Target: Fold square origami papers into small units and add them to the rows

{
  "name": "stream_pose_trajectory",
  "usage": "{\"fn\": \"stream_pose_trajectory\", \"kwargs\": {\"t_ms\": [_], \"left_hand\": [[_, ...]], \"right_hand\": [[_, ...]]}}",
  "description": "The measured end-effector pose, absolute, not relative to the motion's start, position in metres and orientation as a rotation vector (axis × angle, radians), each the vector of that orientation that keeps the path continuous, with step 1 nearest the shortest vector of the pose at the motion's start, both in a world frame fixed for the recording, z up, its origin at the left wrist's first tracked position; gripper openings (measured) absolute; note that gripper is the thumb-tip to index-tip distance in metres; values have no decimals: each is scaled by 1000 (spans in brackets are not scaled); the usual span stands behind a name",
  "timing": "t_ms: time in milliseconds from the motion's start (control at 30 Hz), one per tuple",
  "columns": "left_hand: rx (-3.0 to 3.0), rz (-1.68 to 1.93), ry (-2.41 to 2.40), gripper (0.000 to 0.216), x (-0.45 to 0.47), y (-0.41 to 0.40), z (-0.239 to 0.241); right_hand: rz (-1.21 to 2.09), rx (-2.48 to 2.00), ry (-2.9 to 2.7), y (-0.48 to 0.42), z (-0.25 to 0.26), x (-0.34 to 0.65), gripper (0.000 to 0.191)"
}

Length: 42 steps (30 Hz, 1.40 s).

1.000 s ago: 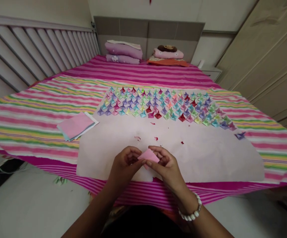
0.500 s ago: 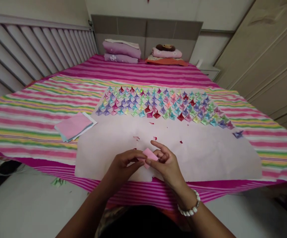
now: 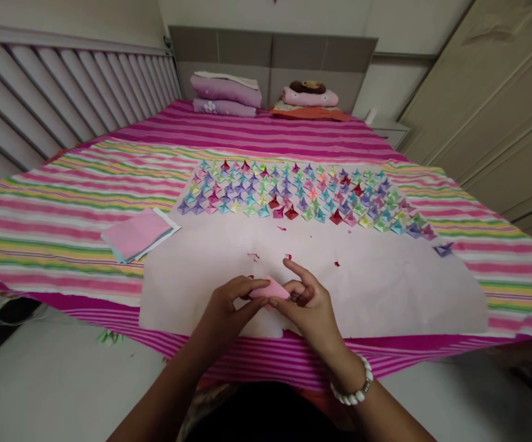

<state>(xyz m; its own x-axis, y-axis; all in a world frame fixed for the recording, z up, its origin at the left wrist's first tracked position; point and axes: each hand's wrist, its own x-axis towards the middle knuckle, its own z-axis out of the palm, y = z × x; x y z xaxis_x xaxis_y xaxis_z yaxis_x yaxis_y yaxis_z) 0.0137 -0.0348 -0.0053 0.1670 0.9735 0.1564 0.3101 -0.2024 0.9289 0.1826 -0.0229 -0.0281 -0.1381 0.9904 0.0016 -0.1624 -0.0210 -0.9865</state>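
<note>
A small piece of folded pink paper [image 3: 270,288] is held between my two hands, above the near part of a large pale sheet [image 3: 385,288]. My left hand [image 3: 234,304] pinches its left side between thumb and fingers. On the right side, my right hand [image 3: 309,301] grips it with the thumb at the lower edge, while the index finger points up and away. Part of the paper is hidden behind the fingers. Beyond the hands, several rows of small folded paper pieces [image 3: 302,191] in many colours stand on the sheet.
Left of the sheet lies a stack of paper squares [image 3: 139,233], pink on top. Red paper scraps [image 3: 288,256] dot the sheet. A lone purple folded piece [image 3: 443,250] sits by its right edge. Folded bedding [image 3: 226,95] rests near the headboard; green paper [image 3: 109,337] is on the floor.
The pink paper has gone from a diamond shape to a flatter, roughly triangular one as its lower part folds up. My thumbs have come together along its lower edge.
</note>
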Motion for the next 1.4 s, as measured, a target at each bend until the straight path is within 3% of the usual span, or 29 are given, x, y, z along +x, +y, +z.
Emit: {"fn": "stream_pose_trajectory", "kwargs": {"t_ms": [300,733,1067,1400], "left_hand": [[1622,1118,1264,15,14,-34,-12],[1754,1168,1267,10,16,-35,-13],[1757,1026,1339,13,11,-29,-8],[1161,1123,1311,16,5,-21,-10]], "right_hand": [[1358,-1026,-1197,-22,-20,183,70],[1087,-953,-1555,-13,-15,186,11],[1108,-997,-1579,-8,-14,186,24],[1286,-1030,-1410,-6,-19,189,13]]}}
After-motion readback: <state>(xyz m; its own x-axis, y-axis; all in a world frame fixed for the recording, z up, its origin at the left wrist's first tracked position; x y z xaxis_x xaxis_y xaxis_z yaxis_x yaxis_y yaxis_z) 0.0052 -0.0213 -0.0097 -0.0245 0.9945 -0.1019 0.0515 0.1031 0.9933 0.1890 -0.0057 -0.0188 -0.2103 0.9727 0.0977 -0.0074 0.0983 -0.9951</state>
